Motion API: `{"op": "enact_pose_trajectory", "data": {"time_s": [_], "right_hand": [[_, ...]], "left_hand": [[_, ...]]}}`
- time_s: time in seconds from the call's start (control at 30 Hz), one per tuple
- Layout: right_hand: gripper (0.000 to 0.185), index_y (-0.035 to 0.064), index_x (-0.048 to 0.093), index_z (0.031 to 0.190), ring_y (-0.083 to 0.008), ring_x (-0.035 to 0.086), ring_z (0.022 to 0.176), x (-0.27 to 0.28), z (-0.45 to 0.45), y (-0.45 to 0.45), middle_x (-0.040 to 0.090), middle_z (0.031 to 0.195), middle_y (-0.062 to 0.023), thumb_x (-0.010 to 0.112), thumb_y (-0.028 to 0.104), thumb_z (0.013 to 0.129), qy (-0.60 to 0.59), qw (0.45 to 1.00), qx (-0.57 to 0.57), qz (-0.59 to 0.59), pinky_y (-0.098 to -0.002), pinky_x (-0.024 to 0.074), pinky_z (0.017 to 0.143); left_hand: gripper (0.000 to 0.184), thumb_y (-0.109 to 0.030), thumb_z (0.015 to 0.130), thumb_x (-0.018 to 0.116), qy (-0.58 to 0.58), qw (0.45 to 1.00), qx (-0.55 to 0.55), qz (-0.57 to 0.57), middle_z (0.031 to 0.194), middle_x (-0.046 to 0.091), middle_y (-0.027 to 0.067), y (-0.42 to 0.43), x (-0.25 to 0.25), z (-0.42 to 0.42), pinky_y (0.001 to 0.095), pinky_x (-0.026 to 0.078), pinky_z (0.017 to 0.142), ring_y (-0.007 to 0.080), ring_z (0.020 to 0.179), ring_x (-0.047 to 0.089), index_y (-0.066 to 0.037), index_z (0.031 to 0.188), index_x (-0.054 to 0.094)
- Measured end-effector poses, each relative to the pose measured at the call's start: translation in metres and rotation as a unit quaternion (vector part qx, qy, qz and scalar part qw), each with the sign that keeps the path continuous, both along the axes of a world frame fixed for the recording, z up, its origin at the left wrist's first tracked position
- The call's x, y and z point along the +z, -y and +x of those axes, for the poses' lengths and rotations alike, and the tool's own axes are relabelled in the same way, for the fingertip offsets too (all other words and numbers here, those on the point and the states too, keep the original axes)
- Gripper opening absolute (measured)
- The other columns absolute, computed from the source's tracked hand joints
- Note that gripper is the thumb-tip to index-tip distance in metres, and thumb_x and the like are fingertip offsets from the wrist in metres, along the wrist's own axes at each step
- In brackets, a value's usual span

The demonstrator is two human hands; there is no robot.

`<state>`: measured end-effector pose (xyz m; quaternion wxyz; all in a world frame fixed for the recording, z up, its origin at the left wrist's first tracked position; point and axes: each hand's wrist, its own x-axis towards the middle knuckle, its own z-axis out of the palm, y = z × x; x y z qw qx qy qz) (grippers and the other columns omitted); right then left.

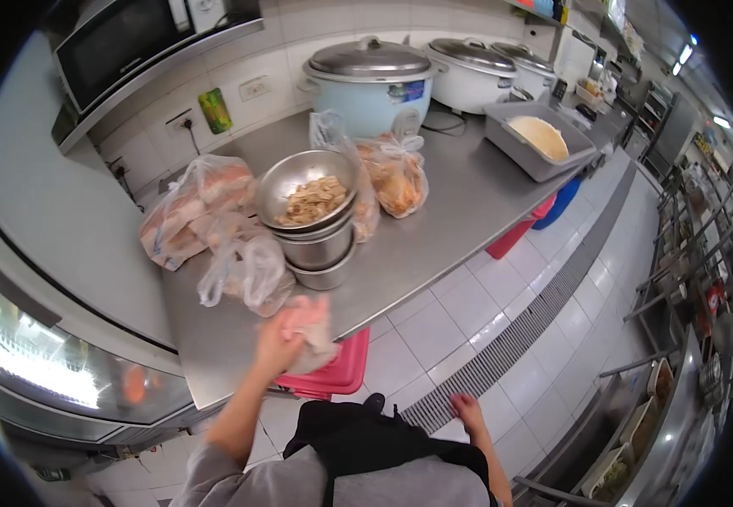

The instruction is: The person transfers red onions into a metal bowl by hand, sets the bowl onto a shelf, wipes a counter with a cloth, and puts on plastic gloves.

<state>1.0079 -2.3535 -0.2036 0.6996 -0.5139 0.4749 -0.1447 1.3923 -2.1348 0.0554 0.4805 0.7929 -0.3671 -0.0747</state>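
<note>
Your head-worn camera faces forward and down over your apron (358,435), near your left hand (282,336) and right hand (468,411), taking in the counter (443,245) beyond.

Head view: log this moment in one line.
Left hand: gripping blurred pale cloth near table; right hand: away from table; metal bowl: atop stacked containers

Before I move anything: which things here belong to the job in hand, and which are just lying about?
Seemingly in the job:
- cloth, held in the left hand
- counter, beside that hand

Seemingly just there, untouched:
- bowl of food, on stacked pots
- filled bags
- cookers
- grey tub
- pink bin
</note>
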Motion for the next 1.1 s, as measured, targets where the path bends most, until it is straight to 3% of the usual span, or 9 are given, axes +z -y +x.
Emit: {"op": "enact_pose_trajectory", "data": {"time_s": [0.17,0.27,0.37,0.47,0.6,0.77,0.87,0.97,1.1], "right_hand": [[0.049,0.01,0.044,0.123,-0.0204,0.056,0.097,0.194,0.112,0.027,0.054,0.116,-0.0062,0.05,0.044,0.088,0.349,0.921,-0.065,0.161,-0.0379,0.0476,0.079],[0.049,0.0056,0.045,0.12,-0.0206,0.058,0.091,0.207,0.103,0.067,0.057,0.108,-0.0078,0.048,0.044,0.089,0.37,0.9,-0.124,0.197,-0.0339,0.049,0.075],[0.039,0.0029,0.056,0.099,-0.0138,0.057,0.074,0.212,0.056,0.109,0.059,0.083,-0.0044,0.05,0.04,0.089,0.278,0.948,-0.138,0.075,-0.0271,0.0462,0.063],[0.035,0.0046,0.059,0.08,-0.0074,0.05,0.065,0.215,-0.005,0.151,0.056,0.068,0.0006,0.052,0.037,0.089,0.224,0.969,-0.09,-0.061,-0.0235,0.0399,0.056],[0.032,0.0036,0.057,0.089,-0.0075,0.052,0.069,0.233,-0.058,0.213,0.056,0.074,0.0,0.052,0.035,0.089,0.284,0.951,-0.081,-0.087,-0.0221,0.0422,0.062],[0.035,0.0043,0.054,0.106,-0.0183,0.052,0.097,0.223,-0.075,0.298,0.055,0.105,-0.0094,0.056,0.033,0.086,0.303,0.91,-0.011,-0.284,-0.0315,0.0425,0.084],[0.042,0.0048,0.051,0.111,-0.0348,0.039,0.117,0.224,-0.086,0.355,0.042,0.125,-0.0173,0.058,0.034,0.082,-0.069,0.73,0.054,-0.678,-0.044,0.0337,0.096],[0.049,0.004,0.05,0.114,-0.0471,0.024,0.124,0.19,-0.104,0.432,0.031,0.135,-0.0199,0.06,0.037,0.079,-0.079,0.768,0.034,-0.635,-0.0509,0.0262,0.1],[0.052,0.007,0.051,0.117,-0.0401,0.036,0.121,0.157,-0.152,0.561,0.031,0.138,-0.0166,0.062,0.039,0.077,-0.011,0.853,0.037,-0.521,-0.0459,0.0322,0.099]], "left_hand": [[0.038,-0.021,0.068,0.062,-0.007,0.957,-0.291,0.021,0.101,0.058,0.0161,0.158,-0.016,-0.122,0.0384,0.045,0.082,0.0312,0.094,0.057,-0.002,0.1,0.055],[0.041,-0.022,0.067,0.063,0.328,0.911,-0.251,-0.007,0.112,0.05,0.0175,0.217,0.002,-0.186,0.038,0.042,0.088,0.0342,0.103,0.05,0.0,0.1,0.055],[0.037,-0.023,0.073,0.063,0.199,0.895,-0.397,0.032,0.118,0.046,0.0156,0.255,0.006,-0.205,0.0407,0.036,0.094,0.0297,0.111,0.046,0.0,0.102,0.055],[0.031,-0.026,0.082,0.058,-0.332,0.811,-0.48,-0.035,0.122,0.046,0.0119,0.29,-0.016,-0.229,0.043,0.034,0.095,0.023,0.112,0.045,-0.002,0.103,0.056],[0.049,-0.044,0.09,0.041,-0.534,0.81,-0.242,0.027,0.129,0.042,0.0081,0.359,-0.052,-0.253,0.0444,0.031,0.1,0.0238,0.121,0.039,-0.012,0.126,0.045],[0.062,-0.053,0.09,0.028,-0.791,0.497,-0.357,-0.017,0.129,0.045,0.0114,0.441,-0.042,-0.309,0.0422,0.036,0.098,0.0273,0.119,0.043,-0.011,0.136,0.031],[0.057,-0.049,0.09,0.033,-0.713,0.606,-0.347,-0.063,0.125,0.048,0.011,0.523,-0.055,-0.333,0.0395,0.042,0.092,0.0266,0.111,0.05,-0.007,0.13,0.037],[0.051,-0.044,0.091,0.037,-0.684,0.638,-0.353,-0.019,0.122,0.05,0.0103,0.607,-0.09,-0.344,0.0391,0.044,0.09,0.0251,0.108,0.051,-0.007,0.126,0.04],[0.045,-0.033,0.091,0.045,-0.65,0.669,-0.359,-0.033,0.119,0.052,0.0128,0.753,-0.098,-0.353,0.0365,0.046,0.087,0.0253,0.102,0.055,-0.005,0.126,0.041]]}}
